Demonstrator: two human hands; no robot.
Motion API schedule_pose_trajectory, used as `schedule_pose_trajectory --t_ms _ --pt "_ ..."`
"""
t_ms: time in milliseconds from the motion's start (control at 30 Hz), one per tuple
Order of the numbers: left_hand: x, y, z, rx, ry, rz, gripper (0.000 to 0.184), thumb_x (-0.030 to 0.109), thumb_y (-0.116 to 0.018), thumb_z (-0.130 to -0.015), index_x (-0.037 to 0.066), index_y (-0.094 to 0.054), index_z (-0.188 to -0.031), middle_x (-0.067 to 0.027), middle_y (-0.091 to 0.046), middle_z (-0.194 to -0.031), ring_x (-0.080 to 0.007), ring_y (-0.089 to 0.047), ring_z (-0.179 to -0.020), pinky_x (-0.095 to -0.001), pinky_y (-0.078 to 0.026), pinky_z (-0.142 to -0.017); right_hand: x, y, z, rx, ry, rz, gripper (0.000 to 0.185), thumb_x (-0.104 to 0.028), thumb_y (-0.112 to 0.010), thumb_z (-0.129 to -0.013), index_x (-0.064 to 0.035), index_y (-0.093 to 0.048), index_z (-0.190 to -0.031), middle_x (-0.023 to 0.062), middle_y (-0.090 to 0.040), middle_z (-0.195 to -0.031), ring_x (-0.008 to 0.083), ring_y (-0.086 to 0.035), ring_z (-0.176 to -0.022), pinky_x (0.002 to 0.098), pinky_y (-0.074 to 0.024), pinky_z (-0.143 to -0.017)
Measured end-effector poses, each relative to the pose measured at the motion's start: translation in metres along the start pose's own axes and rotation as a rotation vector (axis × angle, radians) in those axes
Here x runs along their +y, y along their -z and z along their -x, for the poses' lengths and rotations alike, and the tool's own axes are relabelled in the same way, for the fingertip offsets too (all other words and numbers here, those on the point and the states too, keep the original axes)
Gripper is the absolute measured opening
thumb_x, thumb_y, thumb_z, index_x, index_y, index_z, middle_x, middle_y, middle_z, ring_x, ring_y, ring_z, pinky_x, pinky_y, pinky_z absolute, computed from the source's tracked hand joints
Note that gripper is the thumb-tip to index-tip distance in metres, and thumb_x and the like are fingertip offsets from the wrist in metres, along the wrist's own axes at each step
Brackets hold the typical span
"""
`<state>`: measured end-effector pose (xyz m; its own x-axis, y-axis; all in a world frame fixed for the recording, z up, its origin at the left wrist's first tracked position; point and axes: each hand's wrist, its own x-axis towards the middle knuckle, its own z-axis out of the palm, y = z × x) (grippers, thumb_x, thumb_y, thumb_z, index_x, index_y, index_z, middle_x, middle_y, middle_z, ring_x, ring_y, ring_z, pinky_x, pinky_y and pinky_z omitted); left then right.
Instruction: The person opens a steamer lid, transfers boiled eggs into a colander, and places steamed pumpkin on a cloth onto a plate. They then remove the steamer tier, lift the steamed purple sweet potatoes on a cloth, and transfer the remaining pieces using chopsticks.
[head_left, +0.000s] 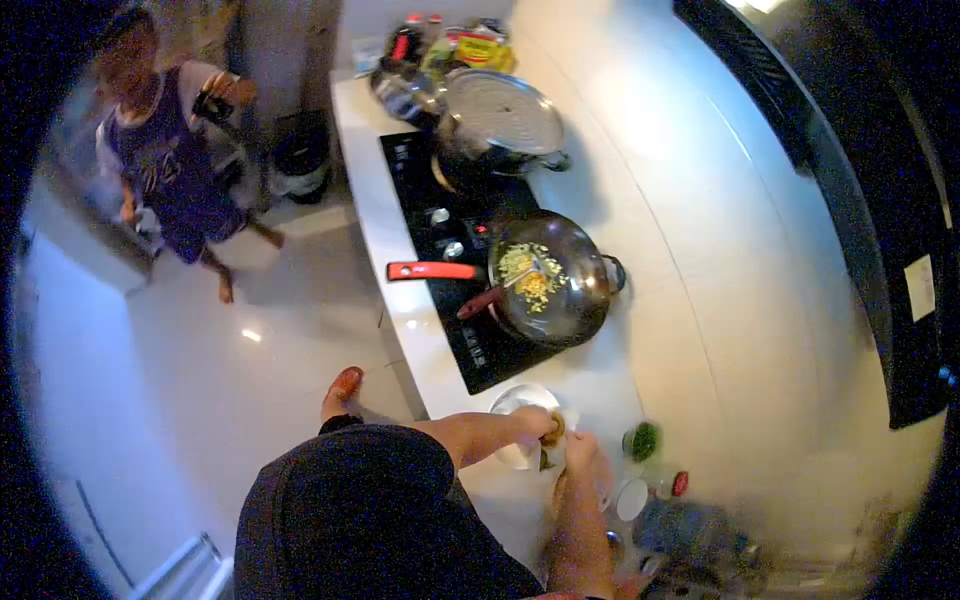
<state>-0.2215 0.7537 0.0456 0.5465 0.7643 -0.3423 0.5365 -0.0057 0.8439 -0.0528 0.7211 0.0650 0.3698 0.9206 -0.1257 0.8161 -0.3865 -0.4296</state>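
My left hand [537,425] reaches over a white plate [513,402] on the counter. Its fingers are closed on a small yellow-brown item [555,428] whose kind I cannot make out. Close beside it, my right hand [580,455] has its fingers drawn together; what they hold is too small and blurred to name. Beyond the plate, on the cooktop [480,365], sits a wok [578,305] with a red handle [433,271]. Chopped pale and yellow bits [538,292] lie in it, with a brown-handled utensil [480,302] resting among them.
A lidded pot [503,112] stands at the cooktop's far end, near bottles [407,42] and a yellow packet [482,50]. Chopped greens [642,441] and a white round dish [632,499] are beside my right hand. Another person [165,140] stands at the upper left.
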Motion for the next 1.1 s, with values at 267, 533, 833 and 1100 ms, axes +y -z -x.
schedule_pose_trajectory --t_ms 267,533,833,1100 --pt "0.005 -0.016 0.023 0.218 -0.156 -0.329 0.025 0.024 -0.048 -0.076 0.005 -0.064 -0.083 -0.0180 -0.061 -0.083 -0.0309 -0.059 -0.080 -0.0396 -0.047 -0.072 0.004 -0.020 -0.011 0.011 0.351 0.021 0.020 -0.017 -0.062 -0.070 0.0018 -0.060 -0.066 0.0182 -0.059 -0.065 0.0283 -0.055 -0.057 0.0373 -0.0429 -0.058" --pt "-0.007 -0.027 0.027 0.213 -0.170 -0.506 0.021 0.022 -0.053 -0.074 0.011 -0.065 -0.087 -0.0116 -0.062 -0.083 -0.0285 -0.060 -0.081 -0.0381 -0.048 -0.071 0.005 -0.005 0.009 0.016 0.248 -0.234 0.015 -0.014 -0.059 -0.077 0.0011 -0.062 -0.080 0.0082 -0.062 -0.071 0.0149 -0.057 -0.065 0.0286 -0.0454 -0.064" --pt "-0.015 -0.019 0.053 0.225 -0.252 -0.472 0.019 0.019 -0.047 -0.077 0.008 -0.061 -0.083 -0.0102 -0.058 -0.091 -0.0303 -0.055 -0.087 -0.0391 -0.046 -0.075 0.066 0.013 0.053 0.072 0.187 -0.367 0.015 -0.006 -0.055 -0.077 0.0001 -0.060 -0.089 0.0083 -0.061 -0.084 0.0159 -0.055 -0.077 0.0263 -0.0435 -0.072" --pt "-0.029 -0.033 0.057 0.316 -0.282 -0.484 0.019 0.019 -0.046 -0.079 0.005 -0.059 -0.080 -0.0139 -0.057 -0.089 -0.0297 -0.055 -0.087 -0.0382 -0.045 -0.077 0.098 -0.020 0.063 0.111 0.150 -0.433 0.020 -0.006 -0.056 -0.074 -0.0006 -0.058 -0.093 0.0103 -0.059 -0.080 0.0187 -0.055 -0.075 0.0289 -0.0433 -0.070"
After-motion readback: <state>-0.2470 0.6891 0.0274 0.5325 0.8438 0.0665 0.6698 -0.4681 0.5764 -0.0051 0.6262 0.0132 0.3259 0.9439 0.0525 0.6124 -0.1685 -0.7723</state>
